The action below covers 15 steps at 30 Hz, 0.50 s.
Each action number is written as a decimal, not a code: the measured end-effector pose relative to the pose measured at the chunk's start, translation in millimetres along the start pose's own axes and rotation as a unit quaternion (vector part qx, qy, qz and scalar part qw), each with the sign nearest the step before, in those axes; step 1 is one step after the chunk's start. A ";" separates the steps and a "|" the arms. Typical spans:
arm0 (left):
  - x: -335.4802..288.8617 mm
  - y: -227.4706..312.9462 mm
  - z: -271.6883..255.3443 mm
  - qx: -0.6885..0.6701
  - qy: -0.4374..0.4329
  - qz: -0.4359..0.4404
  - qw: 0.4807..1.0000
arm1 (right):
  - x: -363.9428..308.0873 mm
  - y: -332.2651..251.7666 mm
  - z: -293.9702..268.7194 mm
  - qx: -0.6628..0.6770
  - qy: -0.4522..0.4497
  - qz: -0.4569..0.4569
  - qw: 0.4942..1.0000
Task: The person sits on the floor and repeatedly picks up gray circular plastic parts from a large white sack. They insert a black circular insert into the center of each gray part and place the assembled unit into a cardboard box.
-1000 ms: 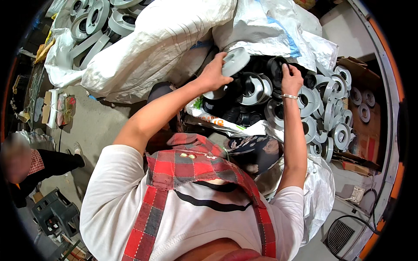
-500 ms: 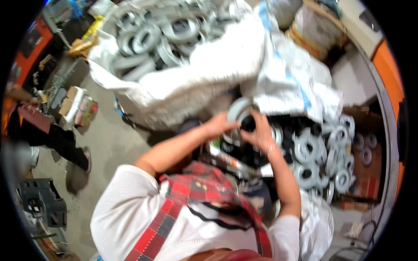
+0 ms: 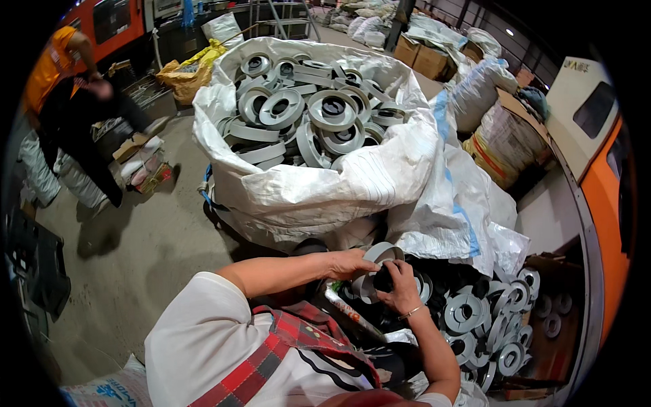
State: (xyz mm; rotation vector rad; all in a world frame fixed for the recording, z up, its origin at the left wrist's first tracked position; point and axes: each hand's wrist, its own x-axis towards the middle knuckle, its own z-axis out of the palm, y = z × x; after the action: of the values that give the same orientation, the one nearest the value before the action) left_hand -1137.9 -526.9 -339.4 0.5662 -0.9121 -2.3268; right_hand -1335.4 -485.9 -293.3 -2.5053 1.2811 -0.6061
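Note:
My left hand (image 3: 351, 264) is closed on the rim of a grey plastic ring (image 3: 384, 251), which stands tilted on its edge. Close against the ring, the fingers of my right hand (image 3: 403, 288) pinch a black round piece (image 3: 382, 278); its far side is hidden. Beneath both hands are dark parts, partly covered by my fingers. To the right of my right hand lies a heap of loose grey flanged rings (image 3: 465, 312). Beyond my hands stands a big white woven sack (image 3: 305, 203), filled with grey rings, several showing black inserts (image 3: 333, 106).
An orange machine (image 3: 601, 224) borders the right side. Full sacks (image 3: 475, 95) stand at the back right. At the left, a person in an orange top (image 3: 57, 68) stands near a yellow sack (image 3: 186, 74) and boxes. A black crate (image 3: 37, 264) sits at the left edge.
My view has tilted up, so the sack and my hands sit lower in the picture and more of the background shows. Both hands stay together at the grey ring.

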 end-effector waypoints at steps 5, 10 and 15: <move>-11.8 -0.6 5.4 0.023 -0.004 0.021 0.999 | -6.0 -1.9 1.6 0.011 0.035 -0.064 0.997; -22.4 -3.8 5.1 0.026 0.023 0.015 0.999 | -10.7 -0.5 4.2 0.034 -0.011 -0.112 0.993; -12.7 -16.7 12.8 0.093 0.037 0.073 0.992 | -5.1 4.6 14.7 0.166 0.097 0.115 0.975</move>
State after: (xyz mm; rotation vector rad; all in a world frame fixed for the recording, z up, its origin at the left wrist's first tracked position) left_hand -1141.5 -502.6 -340.5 0.6342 -1.1050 -2.0912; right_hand -1334.2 -483.8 -309.3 -2.0343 1.3788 -0.9394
